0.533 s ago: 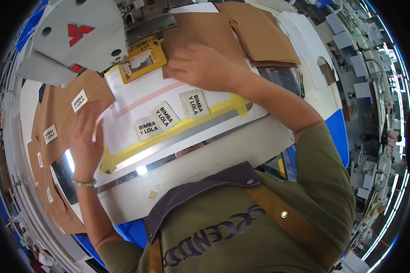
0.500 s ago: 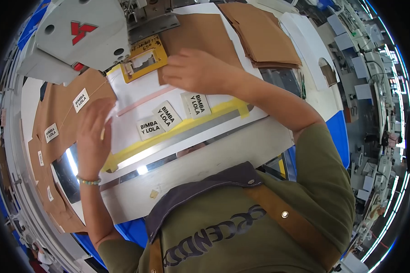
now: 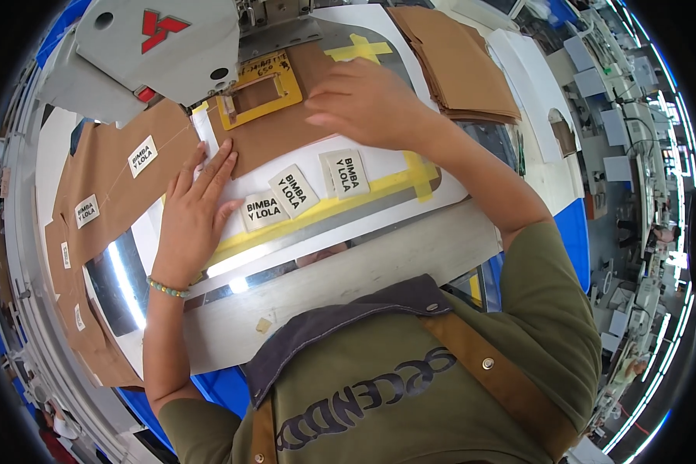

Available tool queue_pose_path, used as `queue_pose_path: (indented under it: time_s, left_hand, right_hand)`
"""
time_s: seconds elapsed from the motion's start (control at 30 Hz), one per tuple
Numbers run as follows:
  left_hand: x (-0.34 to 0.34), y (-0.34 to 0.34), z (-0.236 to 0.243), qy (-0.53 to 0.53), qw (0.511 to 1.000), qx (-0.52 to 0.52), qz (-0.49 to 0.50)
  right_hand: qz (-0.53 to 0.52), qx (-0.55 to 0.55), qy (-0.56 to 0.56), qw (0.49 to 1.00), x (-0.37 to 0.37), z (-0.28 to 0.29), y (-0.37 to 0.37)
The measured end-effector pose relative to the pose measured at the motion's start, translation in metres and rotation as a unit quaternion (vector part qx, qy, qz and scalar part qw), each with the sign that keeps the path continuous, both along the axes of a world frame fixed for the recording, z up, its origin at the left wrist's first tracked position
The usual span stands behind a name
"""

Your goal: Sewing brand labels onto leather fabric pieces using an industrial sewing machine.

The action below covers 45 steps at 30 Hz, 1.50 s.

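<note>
A brown panel point(image 3: 271, 139) lies under the yellow clamp frame point(image 3: 269, 114) of the sewing machine point(image 3: 158, 46), showing through the frame's window. My left hand point(image 3: 196, 201) lies palm down with its fingers stretched out, the fingertips at the panel's near left corner. Over the panel's right part, beside the frame, my right hand point(image 3: 363, 100) has its fingers loosely extended and apart. Several white labels with dark lettering rest on the white work sheet point(image 3: 329, 147) between my hands: a left label point(image 3: 261, 210), a middle label point(image 3: 293, 190) and an overlapping pair point(image 3: 348, 173) at right.
A stack of brown panels point(image 3: 460, 69) lies at the far right, next to a white sheet point(image 3: 530, 89). Brown panels with white labels point(image 3: 143, 155) spread over the left side. Yellow tape point(image 3: 301, 220) edges the work sheet. The machine head overhangs the far left.
The brown panel has moved left and nearer, and now lies beneath the yellow frame, covering most of the pink line. My left hand has moved right to the panel's corner; my right hand shifted slightly right.
</note>
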<state>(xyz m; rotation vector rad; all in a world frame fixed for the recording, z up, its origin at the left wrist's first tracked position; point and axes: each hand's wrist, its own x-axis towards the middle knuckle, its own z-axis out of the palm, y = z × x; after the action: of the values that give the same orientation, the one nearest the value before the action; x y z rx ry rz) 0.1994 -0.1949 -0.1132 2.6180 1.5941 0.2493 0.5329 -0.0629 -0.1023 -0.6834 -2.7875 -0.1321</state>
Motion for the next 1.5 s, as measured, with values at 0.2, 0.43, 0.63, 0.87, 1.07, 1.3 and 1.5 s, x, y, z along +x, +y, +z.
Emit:
queue_pose_path:
  time_s: [0.2,0.43,0.63,0.87,1.07,1.3,1.5]
  left_hand:
    - [-0.017,0.005,-0.009,0.021,0.997,0.056,0.042]
    - [-0.039,0.005,-0.017,-0.005,0.998,0.019,0.063]
    - [-0.103,-0.006,-0.042,0.007,0.983,0.058,0.172]
    - [-0.085,-0.019,-0.035,0.112,0.970,0.111,0.185]
    - [-0.003,-0.022,-0.009,0.041,0.994,0.065,0.071]
    - [-0.004,-0.022,-0.014,-0.034,0.996,0.044,0.069]
    - [-0.004,-0.021,-0.012,-0.079,0.993,0.054,0.061]
  right_hand:
    - [-0.033,-0.100,-0.031,0.994,0.042,-0.013,-0.014]
    - [-0.029,-0.110,-0.045,0.992,0.041,-0.025,-0.027]
    - [-0.026,-0.117,-0.037,0.992,0.040,-0.030,-0.025]
    - [-0.030,-0.081,-0.020,0.996,0.038,-0.038,-0.020]
    - [-0.026,-0.102,0.063,0.992,0.044,-0.027,-0.024]
    - [-0.011,-0.111,-0.035,0.993,0.046,-0.027,-0.028]
    - [-0.011,-0.114,-0.018,0.993,0.046,-0.028,-0.029]
